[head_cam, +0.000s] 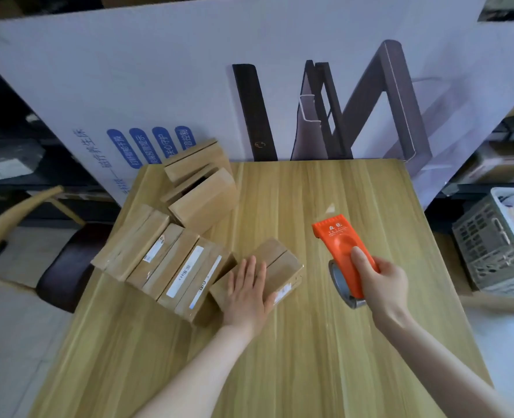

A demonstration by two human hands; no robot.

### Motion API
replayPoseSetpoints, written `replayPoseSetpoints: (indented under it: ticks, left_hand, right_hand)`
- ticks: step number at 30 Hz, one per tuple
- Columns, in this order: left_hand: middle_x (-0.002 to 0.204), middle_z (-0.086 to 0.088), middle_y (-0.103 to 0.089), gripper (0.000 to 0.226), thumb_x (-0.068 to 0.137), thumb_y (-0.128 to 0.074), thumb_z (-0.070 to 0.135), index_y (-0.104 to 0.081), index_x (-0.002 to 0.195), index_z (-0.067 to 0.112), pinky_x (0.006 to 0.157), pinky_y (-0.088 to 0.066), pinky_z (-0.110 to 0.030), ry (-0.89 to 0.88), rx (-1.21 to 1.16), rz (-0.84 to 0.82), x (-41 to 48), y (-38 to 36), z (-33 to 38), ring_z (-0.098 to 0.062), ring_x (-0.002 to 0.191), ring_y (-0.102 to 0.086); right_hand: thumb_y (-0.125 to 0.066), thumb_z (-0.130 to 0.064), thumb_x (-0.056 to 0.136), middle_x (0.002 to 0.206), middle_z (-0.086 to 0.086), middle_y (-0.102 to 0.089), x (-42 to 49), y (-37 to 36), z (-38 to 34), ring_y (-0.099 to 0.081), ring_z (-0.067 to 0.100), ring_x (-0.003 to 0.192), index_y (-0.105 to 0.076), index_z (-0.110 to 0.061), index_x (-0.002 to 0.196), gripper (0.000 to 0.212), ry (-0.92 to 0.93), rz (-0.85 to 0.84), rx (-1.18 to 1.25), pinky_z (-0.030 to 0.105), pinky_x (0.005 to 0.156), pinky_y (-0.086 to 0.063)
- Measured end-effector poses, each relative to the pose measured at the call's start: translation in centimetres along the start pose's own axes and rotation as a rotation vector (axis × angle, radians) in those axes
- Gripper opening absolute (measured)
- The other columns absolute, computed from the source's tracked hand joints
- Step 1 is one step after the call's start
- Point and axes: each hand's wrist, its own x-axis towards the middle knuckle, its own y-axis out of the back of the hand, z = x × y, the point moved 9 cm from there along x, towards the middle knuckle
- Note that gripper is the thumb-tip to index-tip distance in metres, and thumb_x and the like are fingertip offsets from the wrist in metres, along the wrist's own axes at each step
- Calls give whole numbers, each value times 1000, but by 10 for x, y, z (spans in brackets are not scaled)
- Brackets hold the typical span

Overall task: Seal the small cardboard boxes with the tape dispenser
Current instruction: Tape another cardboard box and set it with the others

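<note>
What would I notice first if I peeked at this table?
The bright orange tape dispenser jumps out, gripped in the right hand at the right side of the wooden table. The left hand lies flat on a small cardboard box near the middle, beside a row of more boxes. A huge white carton stands behind.

A small cardboard box [283, 260] lies near the middle of the table [295, 357], with the left hand [246, 294] resting on it. From that box:

- **Nine o'clock:** a row of boxes [171, 260] lies just beside it.
- **Eleven o'clock:** two more boxes [204, 200] sit near the table's far edge.
- **Three o'clock:** the tape dispenser [340, 248], apart from the box, is held by the right hand [379, 282].
- **Twelve o'clock:** a large carton [159, 70] stands behind the table.

Off the table, a chair [17, 224] stands at nine o'clock and a plastic crate [491, 245] at three.
</note>
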Motion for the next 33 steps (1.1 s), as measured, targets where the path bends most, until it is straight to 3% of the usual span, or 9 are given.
replayPoseSetpoints:
  ticks: [2,6,8,12,16,18,21,26,33]
  left_hand:
    - [159,-2,18,70,98,-19,56,10,152,22,118,11,-40,38,-50,-35,-4,4,-15,-18,143,26]
    - [159,-1,-18,63,97,-33,53,-23,151,22,119,-13,-36,89,-300,54,16,42,-34,-19,146,-13]
    - [156,-2,-25,59,98,-40,46,-30,149,19,117,-20,-36,125,-370,129,39,66,-58,-20,144,-21]
    - [157,-1,-24,61,96,-50,37,-27,149,18,118,-22,-39,184,-318,226,105,107,-127,-20,145,-20]
    - [156,-7,-28,63,93,-56,32,-29,148,14,116,-24,-42,208,-235,284,171,131,-181,-24,144,-22]
    - [156,-10,-26,69,92,-57,37,-27,149,12,117,-22,-44,192,-207,233,200,125,-194,-26,145,-19]
    - [160,-11,-11,94,84,-58,56,-12,152,11,118,-15,-49,215,-109,29,224,93,-202,-27,147,-9]
    - [159,-12,-18,94,84,-61,54,-14,151,7,114,-29,-46,88,84,168,229,83,-160,-30,146,-16]
    - [157,-11,-22,76,90,-61,32,-20,151,12,113,-30,-48,-287,-27,69,230,85,1,-40,142,-20]
  right_hand:
    - [-62,-51,84,48,-1,-48,9,-17,-8,-43,15,46,-60,2,66,56,14,-44,5,30,50,-36]
    - [-64,-49,86,48,1,-55,20,-60,-34,-48,16,47,-64,-4,64,49,57,-135,36,30,51,-39]
    - [-65,-47,87,48,2,-58,25,-80,-49,-51,16,48,-66,-7,63,47,73,-166,41,30,51,-41]
    - [-64,-49,86,59,14,-65,40,-120,-79,-55,19,51,-68,-6,69,47,99,-191,11,31,53,-44]
    - [-63,-52,85,53,4,-61,58,-157,-107,-55,17,49,-66,-4,69,50,93,-174,-10,31,51,-45]
    - [-63,-50,85,47,-2,-56,69,-172,-118,-51,11,44,-63,0,67,53,94,-146,-6,29,48,-42]
    - [-64,-49,85,41,-8,-49,83,-182,-121,-44,4,37,-58,2,64,55,90,-92,5,22,41,-36]
    - [-64,-49,84,47,-6,-51,90,-161,-103,-45,7,41,-61,0,66,52,60,-29,7,25,43,-39]
    - [-65,-46,86,40,-12,-42,93,-82,-92,-36,4,36,-53,-8,56,50,51,134,34,18,37,-31]
